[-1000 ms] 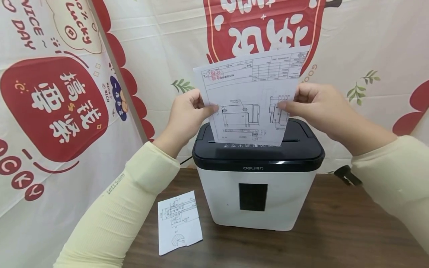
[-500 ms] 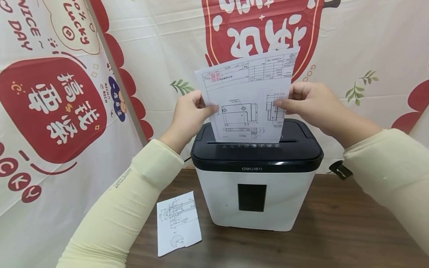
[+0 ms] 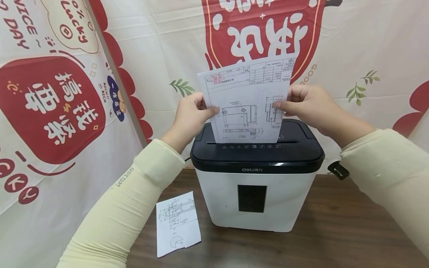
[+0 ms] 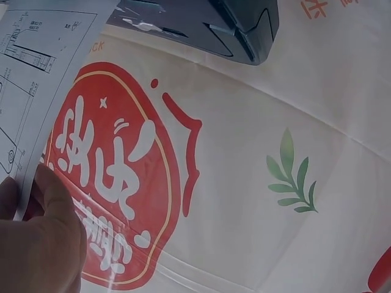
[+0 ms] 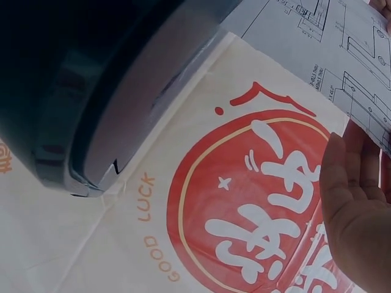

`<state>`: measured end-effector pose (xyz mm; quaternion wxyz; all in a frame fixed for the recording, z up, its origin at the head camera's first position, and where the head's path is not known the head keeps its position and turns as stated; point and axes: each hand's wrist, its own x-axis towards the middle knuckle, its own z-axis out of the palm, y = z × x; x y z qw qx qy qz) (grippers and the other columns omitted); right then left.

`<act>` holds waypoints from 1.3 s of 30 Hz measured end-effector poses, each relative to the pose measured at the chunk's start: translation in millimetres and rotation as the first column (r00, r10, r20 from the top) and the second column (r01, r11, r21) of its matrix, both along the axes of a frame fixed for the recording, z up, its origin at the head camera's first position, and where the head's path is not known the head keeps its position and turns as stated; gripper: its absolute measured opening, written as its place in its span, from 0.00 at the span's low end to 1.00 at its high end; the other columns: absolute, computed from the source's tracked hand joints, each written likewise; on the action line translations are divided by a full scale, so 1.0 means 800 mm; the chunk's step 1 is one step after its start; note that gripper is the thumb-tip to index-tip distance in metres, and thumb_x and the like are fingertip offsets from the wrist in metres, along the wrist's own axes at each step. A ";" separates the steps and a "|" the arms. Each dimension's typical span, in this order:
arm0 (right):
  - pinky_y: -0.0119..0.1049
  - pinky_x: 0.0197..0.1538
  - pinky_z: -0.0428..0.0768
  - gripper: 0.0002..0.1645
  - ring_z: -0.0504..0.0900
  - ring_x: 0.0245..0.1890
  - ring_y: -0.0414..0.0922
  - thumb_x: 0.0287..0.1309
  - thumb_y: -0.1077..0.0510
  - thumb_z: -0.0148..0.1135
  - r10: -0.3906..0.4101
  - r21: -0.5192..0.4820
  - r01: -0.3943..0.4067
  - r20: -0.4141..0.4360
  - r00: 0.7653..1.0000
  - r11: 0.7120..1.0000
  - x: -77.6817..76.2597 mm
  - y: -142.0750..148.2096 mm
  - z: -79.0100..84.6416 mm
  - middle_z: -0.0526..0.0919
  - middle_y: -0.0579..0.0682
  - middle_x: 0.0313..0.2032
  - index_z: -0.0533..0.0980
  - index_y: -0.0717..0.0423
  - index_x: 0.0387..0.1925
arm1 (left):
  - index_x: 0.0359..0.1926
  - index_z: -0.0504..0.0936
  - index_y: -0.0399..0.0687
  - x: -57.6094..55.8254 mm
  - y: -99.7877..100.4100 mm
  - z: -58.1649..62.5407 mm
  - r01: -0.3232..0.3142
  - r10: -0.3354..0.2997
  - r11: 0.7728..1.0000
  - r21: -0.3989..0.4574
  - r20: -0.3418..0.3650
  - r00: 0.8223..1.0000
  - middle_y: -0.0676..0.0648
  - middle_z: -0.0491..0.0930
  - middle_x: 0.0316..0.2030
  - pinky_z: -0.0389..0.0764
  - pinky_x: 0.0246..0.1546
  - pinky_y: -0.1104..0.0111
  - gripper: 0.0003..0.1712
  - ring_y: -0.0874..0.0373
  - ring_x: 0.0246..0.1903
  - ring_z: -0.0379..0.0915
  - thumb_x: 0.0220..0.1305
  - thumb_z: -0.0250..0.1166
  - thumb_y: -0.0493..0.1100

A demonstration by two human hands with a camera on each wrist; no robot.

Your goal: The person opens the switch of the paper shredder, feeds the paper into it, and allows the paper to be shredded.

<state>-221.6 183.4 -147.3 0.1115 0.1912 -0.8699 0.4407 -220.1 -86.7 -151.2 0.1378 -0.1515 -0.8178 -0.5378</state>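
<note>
A sheet of paper (image 3: 241, 93) printed with technical drawings and a red stamp stands upright over the paper shredder (image 3: 258, 160), its lower edge at the slot in the black lid. My left hand (image 3: 190, 117) pinches the sheet's left edge between thumb and fingers. On the opposite edge, the thumb of my right hand (image 3: 313, 108) lies on the front, with the fingers behind. The left wrist view shows the sheet (image 4: 36, 67) between the left thumb and fingers (image 4: 55, 195). In the right wrist view, curled fingers (image 5: 357, 165) sit at the sheet's edge.
A smaller paper (image 3: 178, 225) with a drawing lies on the dark wooden table (image 3: 328, 230), left of the shredder. Behind hangs a printed cloth (image 3: 151, 41) with red patterns; another covers the left side. A black strap-like object (image 3: 338, 170) shows by the right sleeve.
The sheet has shifted slightly left and down, its lower edge coming to the shredder slot. Both hands have moved with it, the right hand inward, still holding its edges.
</note>
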 end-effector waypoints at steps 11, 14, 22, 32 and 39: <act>0.28 0.40 0.79 0.23 0.83 0.40 0.37 0.62 0.52 0.63 0.000 0.029 -0.001 0.021 1.000 1.000 -0.003 0.002 -0.003 0.81 0.56 0.53 0.77 0.58 0.55 | 0.49 0.81 0.42 0.000 0.002 -0.002 0.001 -0.001 1.000 -0.002 0.032 1.000 0.45 0.84 0.41 0.78 0.49 0.60 0.13 0.54 0.41 0.82 0.62 0.64 0.33; 0.29 0.42 0.79 0.25 0.83 0.43 0.42 0.62 0.51 0.62 -0.005 0.054 0.003 0.036 0.999 0.999 -0.003 0.001 -0.004 0.81 0.56 0.53 0.76 0.56 0.58 | 0.49 0.81 0.42 -0.001 0.001 -0.003 0.009 -0.009 1.000 -0.003 0.045 0.999 0.44 0.84 0.42 0.77 0.49 0.61 0.13 0.54 0.41 0.81 0.63 0.64 0.34; 0.54 0.56 0.74 0.26 0.81 0.50 0.54 0.63 0.52 0.61 0.016 0.092 -0.024 0.081 0.997 0.996 -0.003 -0.001 -0.007 0.79 0.59 0.55 0.74 0.56 0.61 | 0.49 0.81 0.40 -0.006 0.000 -0.010 0.025 -0.024 1.000 -0.008 0.068 0.997 0.42 0.85 0.42 0.76 0.50 0.61 0.14 0.54 0.43 0.81 0.62 0.63 0.33; 0.62 0.58 0.70 0.26 0.81 0.51 0.58 0.62 0.55 0.61 0.028 0.126 -0.043 0.115 0.993 0.991 -0.004 -0.002 -0.017 0.79 0.60 0.55 0.73 0.57 0.61 | 0.53 0.81 0.43 -0.012 -0.001 -0.026 0.046 -0.040 0.998 -0.046 0.115 0.993 0.43 0.83 0.46 0.74 0.54 0.57 0.18 0.53 0.46 0.79 0.62 0.63 0.33; 0.64 0.58 0.69 0.26 0.80 0.50 0.59 0.62 0.56 0.61 0.031 0.139 -0.048 0.120 0.992 0.989 -0.006 -0.002 -0.022 0.79 0.62 0.54 0.73 0.58 0.60 | 0.53 0.81 0.43 -0.015 0.000 -0.031 0.049 -0.042 0.997 -0.058 0.116 0.992 0.44 0.84 0.46 0.74 0.55 0.55 0.17 0.53 0.46 0.79 0.62 0.63 0.33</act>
